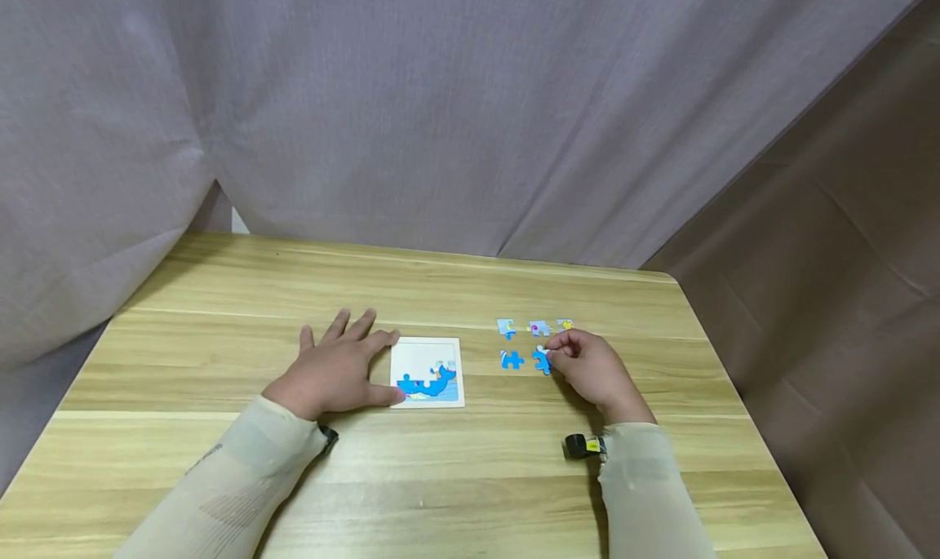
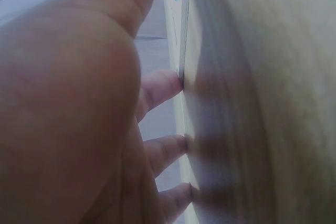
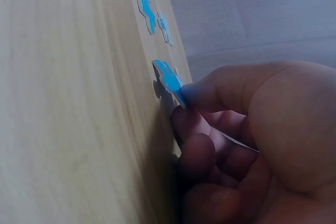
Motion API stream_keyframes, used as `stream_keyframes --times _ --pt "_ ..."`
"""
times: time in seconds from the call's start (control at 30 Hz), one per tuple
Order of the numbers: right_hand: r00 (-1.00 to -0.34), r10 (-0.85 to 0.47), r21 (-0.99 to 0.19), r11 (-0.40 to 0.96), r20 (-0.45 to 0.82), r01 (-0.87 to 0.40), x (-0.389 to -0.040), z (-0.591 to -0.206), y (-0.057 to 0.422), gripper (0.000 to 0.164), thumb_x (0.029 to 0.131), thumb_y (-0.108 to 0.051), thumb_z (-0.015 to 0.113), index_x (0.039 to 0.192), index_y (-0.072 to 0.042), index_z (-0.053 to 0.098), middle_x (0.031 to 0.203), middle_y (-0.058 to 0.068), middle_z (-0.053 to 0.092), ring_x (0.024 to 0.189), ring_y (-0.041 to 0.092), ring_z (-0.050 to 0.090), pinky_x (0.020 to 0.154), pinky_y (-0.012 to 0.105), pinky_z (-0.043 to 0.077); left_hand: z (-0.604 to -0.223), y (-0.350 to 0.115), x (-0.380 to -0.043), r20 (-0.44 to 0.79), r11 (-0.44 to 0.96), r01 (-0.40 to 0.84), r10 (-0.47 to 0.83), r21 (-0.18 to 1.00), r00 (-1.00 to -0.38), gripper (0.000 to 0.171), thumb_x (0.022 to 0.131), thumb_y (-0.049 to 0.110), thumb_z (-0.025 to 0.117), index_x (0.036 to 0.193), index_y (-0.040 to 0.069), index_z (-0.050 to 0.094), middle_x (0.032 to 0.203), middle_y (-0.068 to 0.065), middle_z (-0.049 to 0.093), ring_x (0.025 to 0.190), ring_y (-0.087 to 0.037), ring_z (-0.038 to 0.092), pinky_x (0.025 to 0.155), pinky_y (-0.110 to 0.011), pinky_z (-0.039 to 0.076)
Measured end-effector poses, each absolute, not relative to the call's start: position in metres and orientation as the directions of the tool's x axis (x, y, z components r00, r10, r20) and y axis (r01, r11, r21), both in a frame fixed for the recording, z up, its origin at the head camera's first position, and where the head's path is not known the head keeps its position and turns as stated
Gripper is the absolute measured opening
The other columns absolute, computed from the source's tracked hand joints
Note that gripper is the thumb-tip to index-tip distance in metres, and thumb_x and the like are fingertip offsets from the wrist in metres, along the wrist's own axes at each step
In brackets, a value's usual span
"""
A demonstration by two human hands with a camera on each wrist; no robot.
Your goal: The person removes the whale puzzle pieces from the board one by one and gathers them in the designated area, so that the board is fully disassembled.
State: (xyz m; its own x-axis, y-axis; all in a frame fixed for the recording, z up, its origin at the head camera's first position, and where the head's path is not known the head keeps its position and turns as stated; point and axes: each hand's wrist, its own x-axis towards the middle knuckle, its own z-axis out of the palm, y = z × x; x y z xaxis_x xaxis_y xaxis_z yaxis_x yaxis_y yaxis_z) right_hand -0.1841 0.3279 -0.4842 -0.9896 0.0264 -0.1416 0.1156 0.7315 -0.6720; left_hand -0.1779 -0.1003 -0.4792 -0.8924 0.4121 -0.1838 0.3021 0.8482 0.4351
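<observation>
Blue puzzle piece (image 1: 543, 362), pinched by the right hand (image 1: 593, 373), between the puzzle board (image 1: 420, 353) and the right edge of the bench (image 1: 734, 432)! Left hand (image 1: 332, 373), spread wide, touches the board's left side.

Looked forward and down from the head — well above the table (image 1: 455, 485), toward the curtain (image 1: 411, 118) — and took in left hand (image 1: 334, 373) and right hand (image 1: 591, 371) together. Looked from the left wrist, very close and tipped sideways, along that hand to the puzzle tray (image 1: 426, 352). Looked from the right wrist, also close and tipped, past the thumb (image 3: 220, 88) at a blue puzzle piece (image 3: 169, 80). Shared both with the head view.
</observation>
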Motion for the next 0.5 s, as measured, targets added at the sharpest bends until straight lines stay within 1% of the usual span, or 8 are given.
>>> stream_keyframes --times 0.2,0.5 --pt "-0.989 0.031 -0.653 0.748 -0.141 0.117 -0.1841 -0.4846 0.3278 0.013 0.11 -0.019 0.072 0.118 -0.009 0.076 0.099 0.004 0.071 0.09 0.021 0.06 0.076 0.028 0.05 -0.4784 -0.0995 -0.178 -0.189 0.851 0.299 0.409 0.432 -0.893 0.1 0.09 0.078 0.08 0.173 0.035 0.046 0.189 -0.014 0.02 0.174 -0.055 0.008 0.122 -0.096 0.003" --pt "-0.991 0.029 -0.645 0.756 -0.13 0.107 -0.1845 -0.486 0.3281 0.013 0.11 -0.02 0.072 0.118 -0.01 0.076 0.101 0.005 0.073 0.093 0.022 0.061 0.085 0.035 0.05 -0.4796 -0.0997 -0.178 -0.188 0.851 0.298 0.408 0.432 -0.893 0.1 0.09 0.079 0.08 0.173 0.036 0.046 0.189 -0.013 0.02 0.174 -0.055 0.008 0.122 -0.096 0.002"
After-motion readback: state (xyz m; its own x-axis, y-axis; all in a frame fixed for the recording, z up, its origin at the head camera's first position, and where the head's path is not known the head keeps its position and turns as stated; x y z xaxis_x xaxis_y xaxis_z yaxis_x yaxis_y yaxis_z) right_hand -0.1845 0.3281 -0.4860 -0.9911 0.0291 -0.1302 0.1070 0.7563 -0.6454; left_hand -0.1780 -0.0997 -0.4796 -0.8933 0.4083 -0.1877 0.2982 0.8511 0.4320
